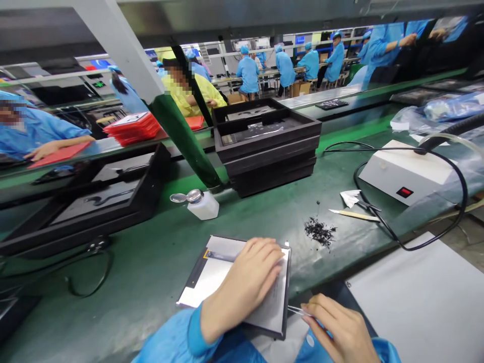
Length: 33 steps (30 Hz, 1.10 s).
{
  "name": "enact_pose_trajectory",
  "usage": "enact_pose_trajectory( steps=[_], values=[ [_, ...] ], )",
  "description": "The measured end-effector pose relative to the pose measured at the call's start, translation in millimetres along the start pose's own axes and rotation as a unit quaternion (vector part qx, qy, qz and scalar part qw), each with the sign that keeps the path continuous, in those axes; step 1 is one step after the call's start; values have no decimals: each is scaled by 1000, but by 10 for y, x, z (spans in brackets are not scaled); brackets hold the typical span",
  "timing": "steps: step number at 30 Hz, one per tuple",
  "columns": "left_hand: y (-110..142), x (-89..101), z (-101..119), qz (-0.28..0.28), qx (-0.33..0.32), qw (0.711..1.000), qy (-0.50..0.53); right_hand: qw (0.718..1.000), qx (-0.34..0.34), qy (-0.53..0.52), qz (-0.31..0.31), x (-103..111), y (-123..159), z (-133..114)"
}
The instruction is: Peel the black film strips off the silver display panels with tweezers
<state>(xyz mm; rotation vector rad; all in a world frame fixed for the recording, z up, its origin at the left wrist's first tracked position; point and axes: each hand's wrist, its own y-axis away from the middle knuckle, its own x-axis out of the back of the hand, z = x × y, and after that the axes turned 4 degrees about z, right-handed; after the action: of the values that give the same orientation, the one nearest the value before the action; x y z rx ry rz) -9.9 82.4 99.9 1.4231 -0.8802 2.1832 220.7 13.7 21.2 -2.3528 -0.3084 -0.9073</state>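
Note:
A flat display panel (214,275) with a silvery back and dark edges lies tilted at the bench's front, its lower right corner jutting past the edge. My left hand (249,282) rests palm down across it, fingers stretched toward the panel's right side. In my right hand (336,325) are thin metal tweezers (297,309), pinched between thumb and fingers. Their tips meet or come very close to the panel's right edge; exact contact cannot be made out. A small heap of black scraps (319,231) lies right of the panel.
A white dispenser bottle (204,205) with its lid up stands behind the panel. Black trays (268,146) are stacked further back, another tray (102,196) at left. At right are a craft knife (355,215), a white box (408,171) and a looping black cable (463,201). Co-workers sit beyond.

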Motion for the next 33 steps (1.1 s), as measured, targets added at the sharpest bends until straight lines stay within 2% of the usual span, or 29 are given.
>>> enact_pose_trajectory(
  steps=[2, 4, 8, 13, 18, 33],
  values=[
    [269, -60, 43, -4, 10, 1000, 16, 1000, 3, 3, -4, -9, -15, -2],
    [491, -147, 83, 17, -2, 1000, 19, 1000, 7, 9, -7, -11, -33, -8],
    [723, -293, 164, -7, -7, 999, 44, 1000, 12, 22, 0, 14, -79, -32],
    [740, -374, 225, -20, 6, 999, 49, 999, 24, 29, 1, 58, -129, -42],
    [746, -419, 228, -8, -1, 999, 44, 999, 44, 28, -12, 58, -168, -23],
    [723, -380, 255, -11, 5, 999, 40, 996, 69, 46, -42, 95, -274, 22]
  ],
)
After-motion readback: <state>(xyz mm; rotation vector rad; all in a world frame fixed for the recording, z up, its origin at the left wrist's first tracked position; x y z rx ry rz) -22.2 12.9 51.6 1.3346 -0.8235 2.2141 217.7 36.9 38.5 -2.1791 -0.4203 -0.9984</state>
